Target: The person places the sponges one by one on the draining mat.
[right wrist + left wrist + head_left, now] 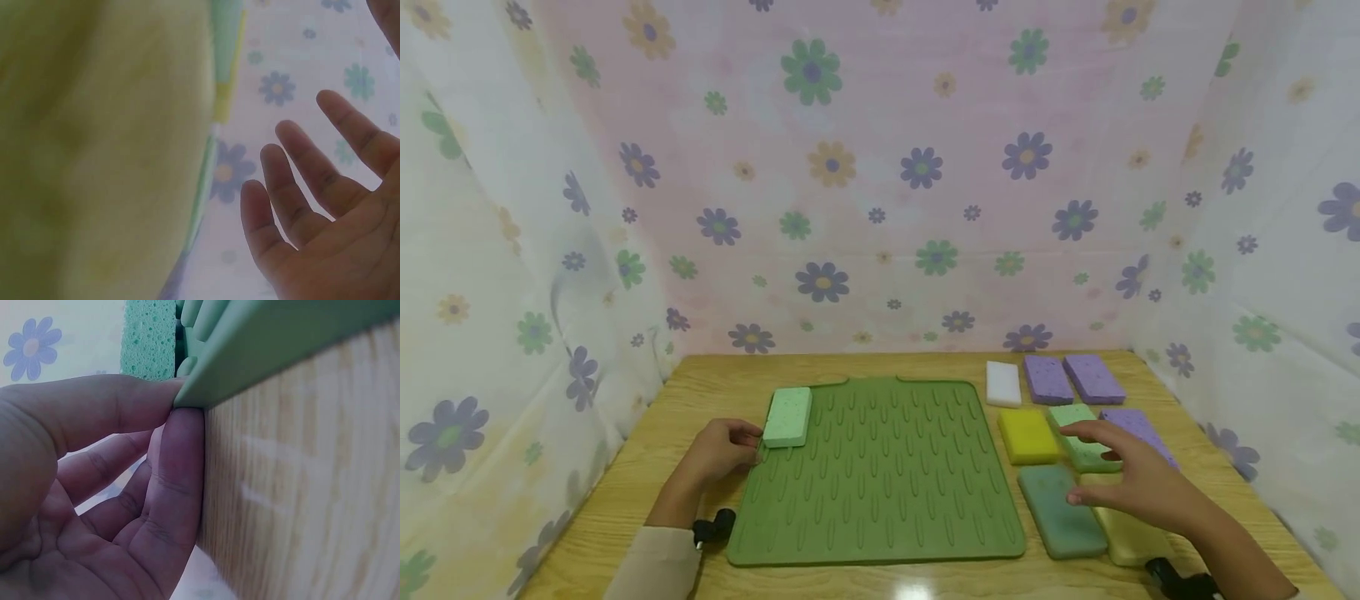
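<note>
A green ridged mat [880, 492] lies on the wooden table. At its left edge, my left hand [722, 450] pinches the rim; in the left wrist view the thumb and a finger [178, 469] meet at that rim. A light green sponge [787, 418] rests on the mat's far left corner, close to this hand. My right hand [1142, 479] hovers with spread fingers over the sponges on the right, holding nothing. Beneath and around it are another light green sponge [1078, 417], a grey-green sponge [1060, 512] and a pale yellow sponge [1131, 529], blurred in the right wrist view.
Right of the mat are a bright yellow sponge [1028, 437], a white block [1003, 384] and several purple sponges [1093, 379]. Black wrist gear [715, 527] sits by the left sleeve. Flowered cloth [880, 183] encloses the table on the back and sides.
</note>
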`<control>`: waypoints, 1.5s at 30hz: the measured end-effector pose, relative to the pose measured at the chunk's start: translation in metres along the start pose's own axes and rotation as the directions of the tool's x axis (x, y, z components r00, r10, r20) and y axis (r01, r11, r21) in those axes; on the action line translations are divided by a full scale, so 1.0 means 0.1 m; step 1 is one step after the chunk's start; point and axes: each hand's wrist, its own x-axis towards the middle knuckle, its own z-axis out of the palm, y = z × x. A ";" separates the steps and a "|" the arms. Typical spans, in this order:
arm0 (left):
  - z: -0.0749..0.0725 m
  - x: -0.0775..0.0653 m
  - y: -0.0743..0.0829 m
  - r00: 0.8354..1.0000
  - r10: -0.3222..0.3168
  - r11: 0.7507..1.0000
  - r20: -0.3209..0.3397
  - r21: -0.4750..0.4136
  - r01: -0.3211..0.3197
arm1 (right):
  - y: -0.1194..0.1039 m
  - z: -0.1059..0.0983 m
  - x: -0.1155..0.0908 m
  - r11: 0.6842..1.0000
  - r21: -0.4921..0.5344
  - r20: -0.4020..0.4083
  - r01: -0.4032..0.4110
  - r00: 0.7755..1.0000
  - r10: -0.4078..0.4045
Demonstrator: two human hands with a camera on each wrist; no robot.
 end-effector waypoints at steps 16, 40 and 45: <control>0.01 0.01 -0.03 1.000 -0.003 1.000 -0.007 -0.006 0.003 | 0.52 -0.20 -0.41 0.988 0.153 0.107 -0.020 0.994 0.004; 0.00 0.03 -0.02 1.000 -0.012 1.000 0.006 0.002 0.012 | 0.76 -0.16 -0.53 0.886 0.464 0.308 -0.014 0.940 -0.146; 0.00 0.01 -0.01 1.000 -0.011 1.000 0.006 0.005 0.011 | 0.75 -0.16 -0.52 0.899 0.438 0.291 -0.012 0.948 -0.129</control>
